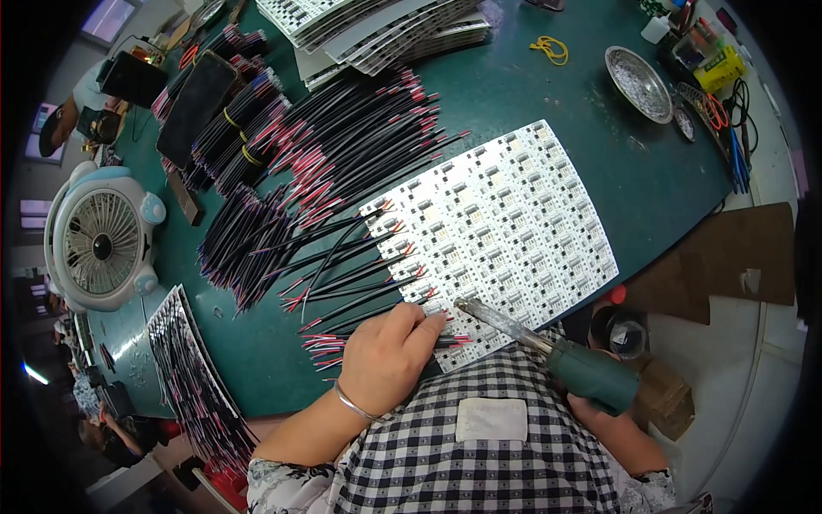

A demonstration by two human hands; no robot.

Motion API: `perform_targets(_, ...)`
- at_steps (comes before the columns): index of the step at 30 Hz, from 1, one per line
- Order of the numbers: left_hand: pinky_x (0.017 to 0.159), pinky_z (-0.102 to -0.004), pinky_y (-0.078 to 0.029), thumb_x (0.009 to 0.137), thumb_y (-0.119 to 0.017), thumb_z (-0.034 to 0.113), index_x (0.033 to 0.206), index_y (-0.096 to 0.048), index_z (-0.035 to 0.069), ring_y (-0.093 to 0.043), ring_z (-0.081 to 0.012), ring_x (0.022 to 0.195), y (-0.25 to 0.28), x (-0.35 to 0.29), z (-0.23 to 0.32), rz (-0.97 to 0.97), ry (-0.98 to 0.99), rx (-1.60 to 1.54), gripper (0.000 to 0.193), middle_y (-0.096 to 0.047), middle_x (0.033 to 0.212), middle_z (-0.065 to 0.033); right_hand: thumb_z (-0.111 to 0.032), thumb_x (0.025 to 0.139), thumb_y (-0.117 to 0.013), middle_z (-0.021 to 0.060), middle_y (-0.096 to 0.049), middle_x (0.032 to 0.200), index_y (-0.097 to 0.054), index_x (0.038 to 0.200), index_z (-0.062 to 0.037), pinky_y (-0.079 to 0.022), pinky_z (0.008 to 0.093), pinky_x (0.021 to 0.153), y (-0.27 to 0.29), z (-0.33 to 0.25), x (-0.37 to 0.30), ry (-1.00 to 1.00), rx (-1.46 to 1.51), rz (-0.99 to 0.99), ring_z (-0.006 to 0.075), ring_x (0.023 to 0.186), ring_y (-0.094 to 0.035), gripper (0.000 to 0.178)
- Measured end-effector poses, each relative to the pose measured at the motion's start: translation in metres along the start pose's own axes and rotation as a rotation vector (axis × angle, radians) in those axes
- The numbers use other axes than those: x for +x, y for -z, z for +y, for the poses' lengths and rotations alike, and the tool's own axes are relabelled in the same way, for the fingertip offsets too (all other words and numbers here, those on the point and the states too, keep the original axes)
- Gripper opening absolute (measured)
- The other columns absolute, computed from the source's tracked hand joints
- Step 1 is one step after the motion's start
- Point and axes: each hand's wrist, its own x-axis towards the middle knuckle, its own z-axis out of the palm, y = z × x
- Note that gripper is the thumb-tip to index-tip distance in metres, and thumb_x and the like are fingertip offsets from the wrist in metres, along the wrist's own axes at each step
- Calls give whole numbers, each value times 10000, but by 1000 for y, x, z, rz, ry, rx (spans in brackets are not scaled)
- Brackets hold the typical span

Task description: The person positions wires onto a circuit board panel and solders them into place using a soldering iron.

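A white circuit board panel (548, 193), covered in rows of small components, lies tilted on the green table in front of me. Short black cables with red and white ends (342, 276) stick out from its left edge. My left hand (387, 355) rests at the lower left corner of the panel, thumb and forefinger pinched together on a cable's end. From the right, my right hand (592, 418) grips a soldering gun (591, 377) with a dark green body and a metal barrel. Its tip is over the panel, just right of my left fingertips; whether it touches is unclear.
Bundled black cables (360, 128) heap beyond the panel, with stacked boards (368, 38) behind. A fan (101, 236) stands at left near a wired panel (201, 377). At the far right are a metal dish (638, 84) and tools; a yellow band (550, 50) lies nearby.
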Motion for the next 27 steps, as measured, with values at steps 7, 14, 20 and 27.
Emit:
perform_targets(7, 568, -327, -478, 585, -679, 1, 982, -666, 90, -576, -229, 681, 1, -1, -6, -44, 13, -57, 408, -550, 840, -57, -71, 761, -663, 130, -655, 1043, -647, 1053, -14, -513, 350, 804, 0, -2, 1, 132, -38, 53, 272, 926, -656, 298)
perform_targets(14, 576, -327, -482, 590, -686, 6, 998, -666, 91, -573, -227, 686, -1, -2, -5, -32, -21, -27, 416, -544, 840, -58, -83, 769, -682, 142, -632, 1104, -626, 1093, -2, -492, 361, 858, -4, 1, -6, 31, 54, 20, 271, 994, -631, 339)
perform_targets(20, 578, -322, -482, 580, -702, 18, 1011, -662, 88, -576, -222, 695, -1, -3, -5, -35, -17, -32, 438, -541, 853, -58, -93, 754, -698, 146, -639, 1104, -629, 1090, -6, -485, 368, 881, -4, 4, -7, 46, -14, -9, 276, 1011, -624, 355)
perform_targets(27, 578, -318, -481, 575, -707, 19, 1009, -662, 88, -576, -219, 695, 0, -3, -3, -50, 0, -14, 442, -539, 853, -58, -88, 766, -682, 130, -645, 1087, -634, 1074, -15, -493, 350, 856, -2, 0, -4, 39, 12, 27, 263, 990, -633, 320)
